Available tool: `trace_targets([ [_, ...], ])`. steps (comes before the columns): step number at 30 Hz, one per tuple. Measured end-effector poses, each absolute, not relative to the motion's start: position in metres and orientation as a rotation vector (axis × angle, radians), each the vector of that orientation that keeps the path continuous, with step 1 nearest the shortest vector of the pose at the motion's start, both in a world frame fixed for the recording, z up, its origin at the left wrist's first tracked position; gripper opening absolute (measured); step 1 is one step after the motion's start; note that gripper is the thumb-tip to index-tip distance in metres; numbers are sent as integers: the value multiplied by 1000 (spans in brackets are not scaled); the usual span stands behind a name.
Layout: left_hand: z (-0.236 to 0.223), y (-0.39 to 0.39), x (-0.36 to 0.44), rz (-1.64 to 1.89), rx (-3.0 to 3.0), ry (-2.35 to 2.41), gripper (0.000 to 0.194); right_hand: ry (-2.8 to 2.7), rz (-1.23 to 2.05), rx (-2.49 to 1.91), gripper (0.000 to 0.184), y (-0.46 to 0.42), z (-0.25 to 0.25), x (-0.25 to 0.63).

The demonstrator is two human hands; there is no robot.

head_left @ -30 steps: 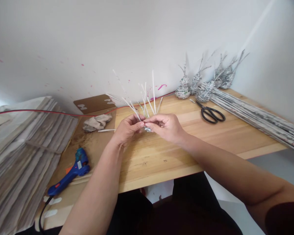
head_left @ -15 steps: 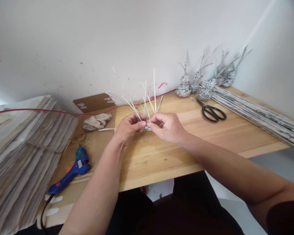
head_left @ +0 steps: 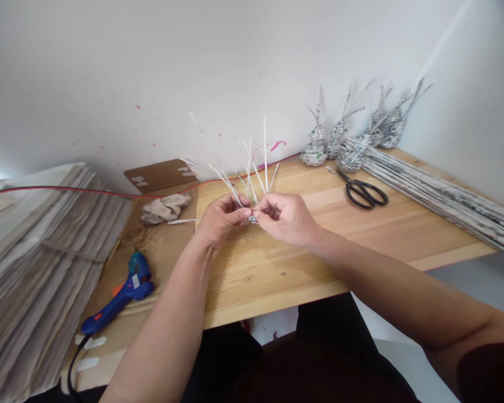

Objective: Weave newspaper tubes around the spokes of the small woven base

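Between my two hands is a small woven piece of rolled newspaper (head_left: 252, 219), mostly covered by my fingers. Several thin paper rods (head_left: 265, 151) fan upward from it, and one pale strip (head_left: 183, 221) sticks out to the left. My left hand (head_left: 223, 219) is closed around the piece's left side, thumb pressed on its near face. On the other side my right hand (head_left: 285, 219) pinches at the piece, thumb and forefinger together, their tips close to the left thumb. What exactly lies in that right-hand pinch is hidden.
Black scissors (head_left: 366, 194) lie to the right, by woven gourd shapes (head_left: 314, 148) and a bundle of paper rods (head_left: 437, 196). On the left are a blue glue gun (head_left: 124, 296) with its cord, a crumpled cloth (head_left: 166, 208) and a tall newspaper stack (head_left: 46, 280). A red wire (head_left: 151, 196) crosses behind.
Almost nothing differs. The right fingers have shifted very slightly at the woven piece, and the view has moved a touch. Both hands keep their hold.
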State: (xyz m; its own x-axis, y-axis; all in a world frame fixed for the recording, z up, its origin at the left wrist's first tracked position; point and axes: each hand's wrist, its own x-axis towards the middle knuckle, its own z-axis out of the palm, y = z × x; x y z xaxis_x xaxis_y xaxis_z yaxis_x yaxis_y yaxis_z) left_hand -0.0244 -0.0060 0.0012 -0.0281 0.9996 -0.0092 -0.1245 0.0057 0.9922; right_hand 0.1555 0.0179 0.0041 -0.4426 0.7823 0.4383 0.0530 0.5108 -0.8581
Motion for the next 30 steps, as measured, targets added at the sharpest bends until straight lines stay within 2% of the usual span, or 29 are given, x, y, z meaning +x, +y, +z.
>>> trace_targets([
  [6,2,-6,-25,1272,1124,1131,41,-1841,1004,-684,7,19,2,155],
  [14,3,-6,-27,1309,1157,1165,43,-1770,1168,-652,10,18,6,154],
  [20,6,-6,-28,1344,1164,1195,46,-1740,1328,-629,20,18,10,155],
  [30,3,-5,-31,1418,1330,1271,35,-1796,1162,-660,12,18,8,155],
])
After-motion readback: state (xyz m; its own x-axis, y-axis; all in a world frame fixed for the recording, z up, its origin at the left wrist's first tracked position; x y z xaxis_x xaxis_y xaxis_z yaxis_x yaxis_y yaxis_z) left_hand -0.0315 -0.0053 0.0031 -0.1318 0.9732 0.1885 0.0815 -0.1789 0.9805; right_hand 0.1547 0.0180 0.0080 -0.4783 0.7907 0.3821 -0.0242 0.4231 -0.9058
